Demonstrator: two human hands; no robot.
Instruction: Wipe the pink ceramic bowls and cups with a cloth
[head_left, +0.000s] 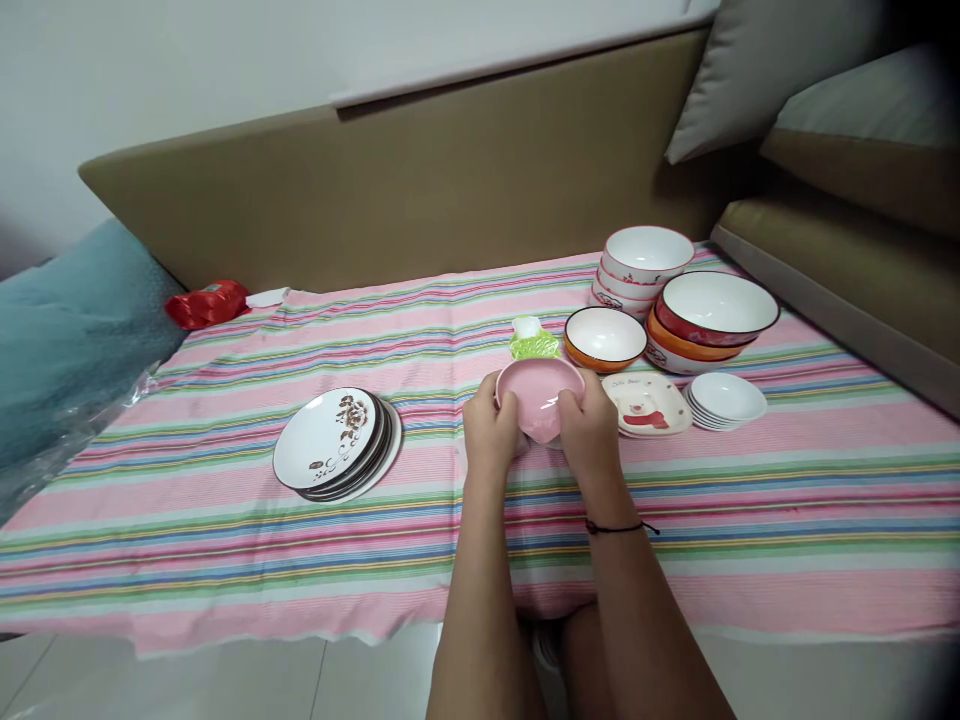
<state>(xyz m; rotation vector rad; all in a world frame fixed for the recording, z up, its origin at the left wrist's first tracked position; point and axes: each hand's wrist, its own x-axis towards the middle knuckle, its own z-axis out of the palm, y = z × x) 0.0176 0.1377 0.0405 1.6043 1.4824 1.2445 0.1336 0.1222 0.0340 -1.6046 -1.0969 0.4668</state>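
Both my hands hold a pink heart-shaped dish [537, 392] over the striped cloth [450, 500]. My left hand [491, 430] grips its left rim with the fingers curled. My right hand [590, 428] grips its right rim the same way; a black cord circles that wrist. Just behind the dish lies a small green and white dish [532, 337]. Right of it sits a square plate with a bear picture [649, 405].
A stack of floral plates [337, 445] lies to the left. To the right are an orange bowl [604, 338], stacked red-rimmed bowls [716, 318], white bowls [646, 262] and small white saucers [726, 400]. A red packet [206, 303] lies far left. A sofa back [450, 180] rises behind.
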